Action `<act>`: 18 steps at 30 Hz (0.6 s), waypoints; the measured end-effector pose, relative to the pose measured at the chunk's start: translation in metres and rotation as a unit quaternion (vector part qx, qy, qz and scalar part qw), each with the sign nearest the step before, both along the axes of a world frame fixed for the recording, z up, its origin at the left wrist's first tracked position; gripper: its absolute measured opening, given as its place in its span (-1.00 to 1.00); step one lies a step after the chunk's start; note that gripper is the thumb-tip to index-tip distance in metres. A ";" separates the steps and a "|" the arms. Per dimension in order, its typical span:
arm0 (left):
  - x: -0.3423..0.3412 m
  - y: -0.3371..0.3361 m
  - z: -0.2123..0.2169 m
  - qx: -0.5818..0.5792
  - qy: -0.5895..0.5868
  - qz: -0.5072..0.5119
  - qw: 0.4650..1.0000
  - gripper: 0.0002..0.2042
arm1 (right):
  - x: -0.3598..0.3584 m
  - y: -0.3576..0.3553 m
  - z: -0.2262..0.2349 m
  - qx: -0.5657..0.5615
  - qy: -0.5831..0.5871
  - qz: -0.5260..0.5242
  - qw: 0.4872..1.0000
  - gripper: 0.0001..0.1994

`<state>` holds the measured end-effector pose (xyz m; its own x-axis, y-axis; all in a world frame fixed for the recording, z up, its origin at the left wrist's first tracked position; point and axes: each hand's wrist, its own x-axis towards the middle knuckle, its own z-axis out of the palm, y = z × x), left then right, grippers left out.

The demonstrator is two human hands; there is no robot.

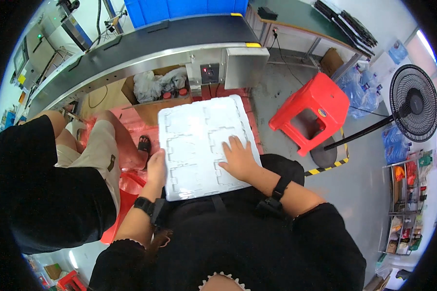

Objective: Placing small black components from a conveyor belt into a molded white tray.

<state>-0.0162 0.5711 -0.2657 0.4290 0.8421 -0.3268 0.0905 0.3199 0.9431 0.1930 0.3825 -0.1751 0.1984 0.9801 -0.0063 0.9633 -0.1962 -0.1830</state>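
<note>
A white moulded plastic tray (187, 145), shiny and marked with several shallow rectangular outlines, rests on my lap. My left hand (156, 168) grips its left edge, the thumb side showing and the other fingers hidden behind the rim. Flat on the right part of the tray lies my right hand (240, 161), its fingers spread and holding nothing. Dark straps with small black devices circle both of my wrists.
Ahead runs a dark conveyor belt (179, 36) with a metal frame; beneath it stands a cardboard box (153, 112) holding plastic bags. A red stool (320, 104) and a black fan (413, 102) are on the right. Another person (58, 194) sits close on my left.
</note>
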 end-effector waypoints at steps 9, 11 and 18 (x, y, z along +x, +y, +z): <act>0.051 0.001 -0.033 0.268 0.260 -0.063 0.926 -0.68 | 0.056 -0.012 -0.047 -0.047 0.025 -0.057 0.997 -0.36; 0.047 0.000 -0.029 0.255 0.254 -0.062 0.931 -0.69 | 0.062 -0.009 -0.043 -0.067 0.028 -0.019 0.997 -0.36; 0.030 0.005 -0.015 0.286 0.255 -0.155 0.911 -0.69 | 0.076 0.019 0.004 -0.283 0.015 0.053 0.958 -0.36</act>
<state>0.0142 0.5765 -0.2805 0.5899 0.8017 -0.0967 0.5658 -0.3249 0.7578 0.2695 0.4019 -0.1707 0.0897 0.8328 -0.5462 0.9791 -0.1742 -0.1049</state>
